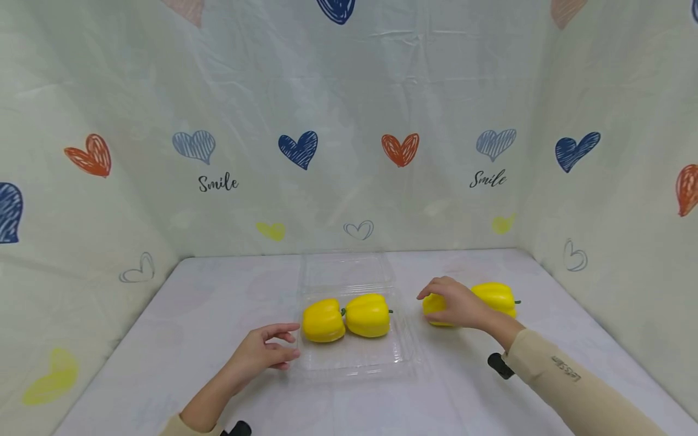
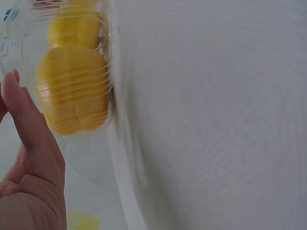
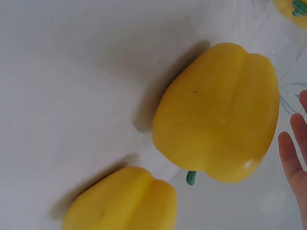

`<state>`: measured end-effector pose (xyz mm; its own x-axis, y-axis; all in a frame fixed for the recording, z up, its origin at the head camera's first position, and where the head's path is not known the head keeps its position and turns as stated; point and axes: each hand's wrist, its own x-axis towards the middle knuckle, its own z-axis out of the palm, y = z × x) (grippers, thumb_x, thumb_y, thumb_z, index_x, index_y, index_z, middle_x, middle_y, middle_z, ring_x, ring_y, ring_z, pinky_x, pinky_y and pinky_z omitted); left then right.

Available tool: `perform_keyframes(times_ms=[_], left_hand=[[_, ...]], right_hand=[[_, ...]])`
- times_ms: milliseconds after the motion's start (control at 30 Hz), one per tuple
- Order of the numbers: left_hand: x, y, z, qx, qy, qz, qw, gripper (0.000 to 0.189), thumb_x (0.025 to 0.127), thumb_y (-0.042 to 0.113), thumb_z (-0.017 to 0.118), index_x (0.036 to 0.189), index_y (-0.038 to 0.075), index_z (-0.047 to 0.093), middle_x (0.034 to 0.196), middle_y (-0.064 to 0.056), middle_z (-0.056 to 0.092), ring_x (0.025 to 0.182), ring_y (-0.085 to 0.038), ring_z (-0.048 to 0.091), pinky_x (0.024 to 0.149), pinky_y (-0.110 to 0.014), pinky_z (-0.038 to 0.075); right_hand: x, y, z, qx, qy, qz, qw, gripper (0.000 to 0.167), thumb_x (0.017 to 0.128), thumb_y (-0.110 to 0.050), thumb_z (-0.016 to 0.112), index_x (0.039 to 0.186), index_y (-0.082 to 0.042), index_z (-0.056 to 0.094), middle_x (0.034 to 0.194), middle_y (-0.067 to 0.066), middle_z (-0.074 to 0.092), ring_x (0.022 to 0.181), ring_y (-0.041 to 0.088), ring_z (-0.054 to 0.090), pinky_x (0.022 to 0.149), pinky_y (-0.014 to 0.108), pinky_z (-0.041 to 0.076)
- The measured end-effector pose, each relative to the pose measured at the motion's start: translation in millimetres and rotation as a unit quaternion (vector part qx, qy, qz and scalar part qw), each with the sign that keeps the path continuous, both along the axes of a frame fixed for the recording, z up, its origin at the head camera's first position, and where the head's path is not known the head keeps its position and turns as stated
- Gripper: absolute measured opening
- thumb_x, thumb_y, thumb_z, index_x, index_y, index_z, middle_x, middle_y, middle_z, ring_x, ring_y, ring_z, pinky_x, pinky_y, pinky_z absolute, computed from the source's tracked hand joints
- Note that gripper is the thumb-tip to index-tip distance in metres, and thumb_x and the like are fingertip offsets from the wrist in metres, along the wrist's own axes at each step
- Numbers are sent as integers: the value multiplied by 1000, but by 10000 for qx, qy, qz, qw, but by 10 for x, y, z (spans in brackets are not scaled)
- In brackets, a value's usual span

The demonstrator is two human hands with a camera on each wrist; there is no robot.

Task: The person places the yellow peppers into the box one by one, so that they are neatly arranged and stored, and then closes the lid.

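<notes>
Two yellow bell peppers, one on the left point(image 1: 323, 321) and one on the right point(image 1: 368, 316), lie side by side in a clear plastic clamshell box point(image 1: 354, 370), its lid point(image 1: 348, 270) folded back. Fingertips of my left hand point(image 1: 253, 360) are right at the box's left edge, fingers loosely bent. My right hand point(image 1: 460, 306) hovers round a third yellow pepper point(image 3: 220, 110), partly hiding it in the head view. Its fingers are spread and stand off the pepper in the right wrist view. Another yellow pepper point(image 1: 495, 295) with a green stem lies just beyond, to the right.
A white cloth covers the table point(image 1: 229, 290). Behind it and at both sides hangs a pale curtain point(image 1: 349, 194) printed with hearts. A black device point(image 1: 500, 366) is at the right wrist, another point(image 1: 239, 429) at the left.
</notes>
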<state>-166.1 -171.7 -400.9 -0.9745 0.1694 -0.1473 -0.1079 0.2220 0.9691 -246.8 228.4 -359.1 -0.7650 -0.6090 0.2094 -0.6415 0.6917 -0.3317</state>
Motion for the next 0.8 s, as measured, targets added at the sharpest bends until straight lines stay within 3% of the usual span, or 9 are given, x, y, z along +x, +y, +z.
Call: perform_keyframes(times_ms=[467,800], left_hand=[[2,-1,-9,5,-10,20,10000,59,77,9,77,129,-3,52,105,-11,52,68,-18,59,66,-33,56],[13,2,12,17,30,-14,10000,59,77,9,77,129,-3,52,104,-11,53,68,-18,59,65,-32,56]], right_hand=[[-10,316,-51,-121,215,-297,9993,29,71,-11,81,96,-10,67,99,2,56,100,31,47,88,49,42],[-67,452,-100,-229,-298,-555,9978,32,73,-12,80,101,-10,64,116,16,51,110,39,45,94,56,38]])
